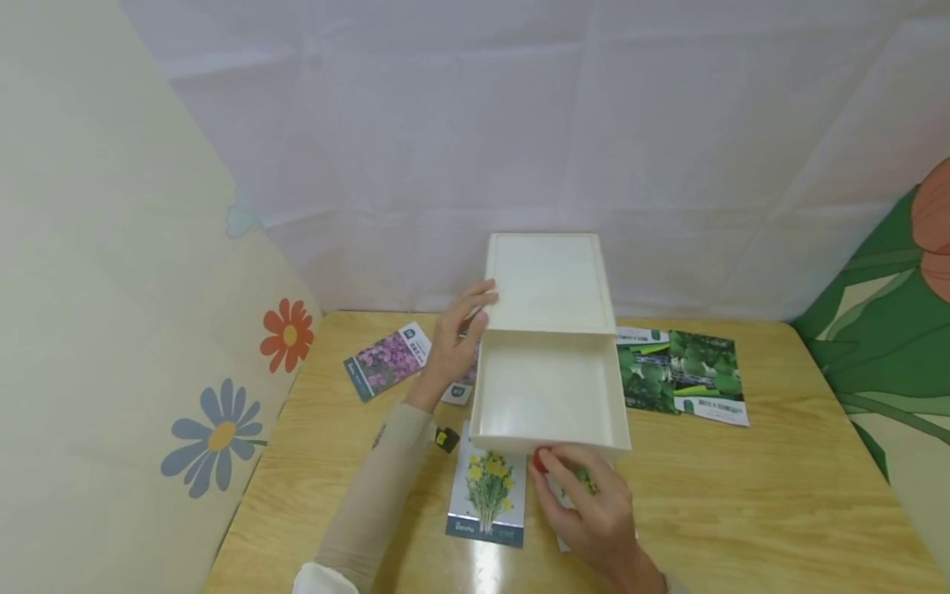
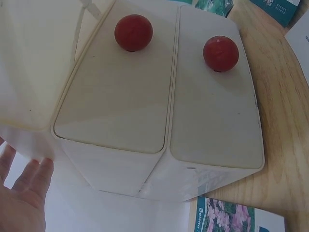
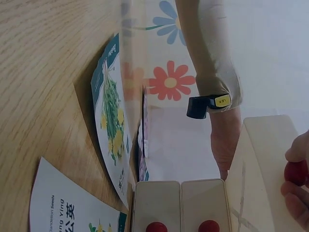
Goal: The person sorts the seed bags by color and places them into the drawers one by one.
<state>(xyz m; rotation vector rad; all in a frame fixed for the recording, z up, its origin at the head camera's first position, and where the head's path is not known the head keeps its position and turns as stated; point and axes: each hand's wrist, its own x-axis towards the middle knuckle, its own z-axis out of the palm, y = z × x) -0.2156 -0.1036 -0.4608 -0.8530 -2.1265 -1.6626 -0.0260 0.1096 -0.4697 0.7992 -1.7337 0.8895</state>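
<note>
A white drawer cabinet (image 1: 551,280) stands on the table, its top drawer (image 1: 549,388) pulled out toward me with a bare floor inside. My right hand (image 1: 594,511) pinches that drawer's red round knob (image 3: 295,173) between thumb and fingers. On the cabinet's left side, near the top, my left hand (image 1: 451,340) rests with fingers extended. Two closed drawers sit below; the left wrist view shows the middle drawer (image 2: 111,92) and bottom drawer (image 2: 215,111), each with a red knob.
Seed packets with yellow flowers (image 1: 486,487) lie in front of the cabinet, one partly under my right hand. A pink-flower packet (image 1: 389,361) lies to the left, and green-leaf packets (image 1: 708,375) to the right. A pale cloth wall (image 1: 445,148) rises behind the table.
</note>
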